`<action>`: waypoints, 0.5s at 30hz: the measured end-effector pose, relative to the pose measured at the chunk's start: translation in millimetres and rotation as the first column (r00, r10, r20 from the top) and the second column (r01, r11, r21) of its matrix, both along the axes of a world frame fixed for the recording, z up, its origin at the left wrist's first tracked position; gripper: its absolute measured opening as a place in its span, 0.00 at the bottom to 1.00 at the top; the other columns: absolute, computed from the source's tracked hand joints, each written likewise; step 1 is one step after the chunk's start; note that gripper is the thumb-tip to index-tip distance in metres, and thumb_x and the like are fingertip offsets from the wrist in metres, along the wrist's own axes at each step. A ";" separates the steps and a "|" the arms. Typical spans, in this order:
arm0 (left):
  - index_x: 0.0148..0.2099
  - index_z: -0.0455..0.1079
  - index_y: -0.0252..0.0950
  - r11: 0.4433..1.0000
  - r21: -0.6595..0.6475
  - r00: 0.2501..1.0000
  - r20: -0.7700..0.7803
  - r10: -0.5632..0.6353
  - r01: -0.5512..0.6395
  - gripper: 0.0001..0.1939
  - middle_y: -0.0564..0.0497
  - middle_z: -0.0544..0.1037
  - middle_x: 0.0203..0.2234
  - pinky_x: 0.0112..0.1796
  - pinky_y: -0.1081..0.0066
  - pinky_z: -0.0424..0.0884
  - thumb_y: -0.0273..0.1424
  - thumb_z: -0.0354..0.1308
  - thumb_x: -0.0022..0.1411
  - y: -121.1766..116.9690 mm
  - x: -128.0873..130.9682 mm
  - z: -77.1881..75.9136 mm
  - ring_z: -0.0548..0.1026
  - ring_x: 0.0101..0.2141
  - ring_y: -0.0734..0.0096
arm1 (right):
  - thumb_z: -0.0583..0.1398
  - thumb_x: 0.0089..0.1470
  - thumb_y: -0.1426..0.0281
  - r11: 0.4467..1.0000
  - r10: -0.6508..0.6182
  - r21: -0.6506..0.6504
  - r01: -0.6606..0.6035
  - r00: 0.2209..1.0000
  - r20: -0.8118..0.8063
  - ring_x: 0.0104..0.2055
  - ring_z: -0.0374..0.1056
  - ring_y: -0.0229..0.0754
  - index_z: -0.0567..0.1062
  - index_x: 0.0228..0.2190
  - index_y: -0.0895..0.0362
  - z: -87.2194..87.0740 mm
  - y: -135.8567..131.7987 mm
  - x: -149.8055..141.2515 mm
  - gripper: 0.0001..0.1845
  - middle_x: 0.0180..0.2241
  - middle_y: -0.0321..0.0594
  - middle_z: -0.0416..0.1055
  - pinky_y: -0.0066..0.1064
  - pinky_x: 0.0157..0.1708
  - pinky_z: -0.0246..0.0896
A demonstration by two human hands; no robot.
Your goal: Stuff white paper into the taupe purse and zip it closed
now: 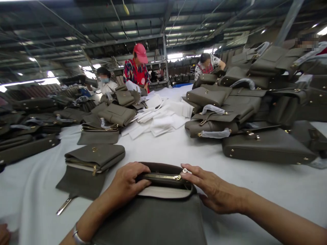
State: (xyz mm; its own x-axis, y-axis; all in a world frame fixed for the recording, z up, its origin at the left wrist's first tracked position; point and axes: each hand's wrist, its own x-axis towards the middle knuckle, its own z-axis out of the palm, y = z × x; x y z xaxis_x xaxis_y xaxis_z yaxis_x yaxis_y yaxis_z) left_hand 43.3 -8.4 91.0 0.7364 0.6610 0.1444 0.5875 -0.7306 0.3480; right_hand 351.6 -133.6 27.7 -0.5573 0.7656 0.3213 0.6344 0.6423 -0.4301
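A dark olive-grey handbag (pixel 163 217) lies before me with its flap folded toward me and its mouth open. Inside, a gold zipper (pixel 163 177) runs across a dark inner pocket, and a pale lining shows in front of it. My left hand (pixel 129 182) grips the bag's left rim between thumb and fingers. At the right end, my right hand (pixel 217 189) holds the bag, its upper fingers beside the gold zipper slider (pixel 178 177). A small shiny round piece shows at those fingers; I cannot tell whether it is a ring or a pull.
Another open handbag (pixel 98 158) lies at left. White padding sheets (pixel 163 119) are heaped ahead on the white-covered table (pixel 260 183). Piled handbags (pixel 268 143) stand at right, more at far left. Several co-workers are beyond, one in a red cap (pixel 140 52). Another person's hand (pixel 3 234) shows lower left.
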 end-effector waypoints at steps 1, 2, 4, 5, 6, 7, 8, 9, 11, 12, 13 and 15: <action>0.40 0.73 0.39 1.000 -0.001 1.000 0.018 0.005 -0.005 0.08 0.53 0.77 0.34 0.40 0.67 0.64 0.35 0.60 0.58 -0.2 0.0 -0.6 0.73 0.38 0.66 | 0.56 0.44 0.80 0.998 0.023 -0.060 -0.025 0.999 -0.025 0.68 0.40 0.51 0.39 0.65 0.50 1.6 -0.7 -0.5 0.52 0.67 0.51 0.37 0.48 0.62 0.50; 0.40 0.73 0.39 1.000 -0.006 0.999 0.035 0.010 -0.010 0.08 0.52 0.77 0.35 0.40 0.67 0.64 0.35 0.61 0.58 -0.3 0.3 -0.8 0.73 0.38 0.66 | 0.58 0.42 0.79 0.993 0.031 -0.111 -0.035 0.999 -0.039 0.68 0.39 0.52 0.40 0.65 0.51 3.0 -1.5 -1.6 0.53 0.67 0.50 0.36 0.47 0.62 0.50; 0.40 0.73 0.39 0.999 -0.032 0.997 0.080 0.015 -0.013 0.09 0.52 0.77 0.34 0.40 0.67 0.65 0.34 0.62 0.56 0.0 1.0 -0.4 0.73 0.37 0.65 | 0.61 0.41 0.77 0.992 -0.019 -0.123 0.014 0.999 -0.036 0.69 0.36 0.53 0.41 0.65 0.51 3.4 -2.5 -6.0 0.54 0.68 0.50 0.33 0.46 0.62 0.49; 0.39 0.74 0.39 0.999 -0.054 0.993 0.118 0.011 -0.005 0.09 0.51 0.77 0.34 0.40 0.67 0.66 0.34 0.62 0.56 0.8 0.9 -0.2 0.73 0.37 0.65 | 0.63 0.42 0.75 0.996 -0.059 -0.076 0.056 0.998 -0.038 0.69 0.36 0.53 0.43 0.65 0.51 2.3 -2.4 -9.5 0.53 0.68 0.51 0.32 0.46 0.62 0.50; 0.39 0.74 0.39 0.997 -0.072 0.984 0.178 0.012 0.000 0.08 0.51 0.77 0.34 0.41 0.67 0.66 0.35 0.62 0.56 2.2 0.2 -0.4 0.73 0.37 0.65 | 0.64 0.44 0.71 0.995 -0.095 -0.011 0.095 0.994 -0.054 0.69 0.36 0.53 0.44 0.64 0.52 0.8 -1.9 -13.7 0.52 0.68 0.52 0.33 0.45 0.62 0.51; 0.38 0.74 0.39 0.997 -0.082 0.965 0.262 0.025 -0.003 0.08 0.50 0.77 0.34 0.42 0.67 0.66 0.35 0.62 0.56 4.4 -1.4 -1.4 0.73 0.39 0.64 | 0.65 0.46 0.68 0.991 -0.116 0.061 0.122 0.989 -0.088 0.68 0.39 0.52 0.46 0.63 0.53 -0.7 -1.1 -18.2 0.50 0.67 0.53 0.35 0.44 0.61 0.52; 0.37 0.74 0.38 0.996 -0.088 0.928 0.368 0.061 -0.030 0.08 0.49 0.77 0.35 0.45 0.67 0.66 0.36 0.62 0.56 7.5 -4.0 -3.3 0.73 0.41 0.63 | 0.66 0.46 0.64 0.983 -0.116 0.127 0.133 0.985 -0.129 0.68 0.42 0.52 0.49 0.62 0.54 -1.7 -0.1 -22.7 0.48 0.66 0.55 0.40 0.42 0.60 0.54; 0.37 0.75 0.38 0.990 -0.117 0.868 0.479 0.131 -0.085 0.09 0.48 0.77 0.37 0.47 0.68 0.66 0.37 0.63 0.56 11.5 -7.5 -6.3 0.73 0.43 0.62 | 0.66 0.47 0.62 0.975 -0.094 0.183 0.125 0.980 -0.173 0.66 0.47 0.51 0.52 0.61 0.55 -1.9 1.0 -27.0 0.45 0.65 0.55 0.45 0.40 0.59 0.55; 0.39 0.74 0.38 0.939 -0.279 0.636 0.691 0.343 -0.203 0.14 0.48 0.78 0.41 0.49 0.68 0.67 0.41 0.64 0.54 21.3 -16.5 -16.1 0.72 0.46 0.61 | 0.66 0.45 0.61 0.965 -0.018 0.248 0.083 0.967 -0.253 0.61 0.57 0.49 0.58 0.57 0.56 0.8 2.9 -34.7 0.40 0.60 0.54 0.56 0.37 0.57 0.57; 0.41 0.74 0.38 0.888 -0.414 0.485 0.746 0.457 -0.201 0.18 0.47 0.78 0.42 0.48 0.68 0.68 0.43 0.65 0.52 26.2 -21.5 -22.7 0.73 0.46 0.61 | 0.67 0.44 0.62 0.968 0.009 0.242 0.068 0.953 -0.302 0.58 0.61 0.49 0.62 0.54 0.56 3.2 3.6 -38.2 0.37 0.57 0.53 0.61 0.37 0.56 0.58; 0.43 0.73 0.38 0.817 -0.559 0.353 0.743 0.568 -0.140 0.22 0.47 0.78 0.42 0.45 0.67 0.71 0.45 0.67 0.49 30.3 -26.3 -30.0 0.74 0.45 0.60 | 0.68 0.42 0.63 0.977 0.017 0.204 0.064 0.928 -0.372 0.55 0.63 0.49 0.66 0.50 0.56 5.9 4.3 -41.6 0.34 0.55 0.52 0.64 0.37 0.55 0.59; 0.45 0.73 0.38 0.668 -0.743 0.210 0.661 0.721 0.044 0.28 0.44 0.79 0.41 0.40 0.62 0.76 0.49 0.67 0.44 34.2 -34.8 -45.8 0.76 0.43 0.55 | 0.68 0.41 0.65 0.997 -0.063 0.005 0.083 0.798 -0.599 0.50 0.67 0.49 0.71 0.43 0.56 11.2 6.6 -48.8 0.26 0.50 0.48 0.69 0.36 0.50 0.62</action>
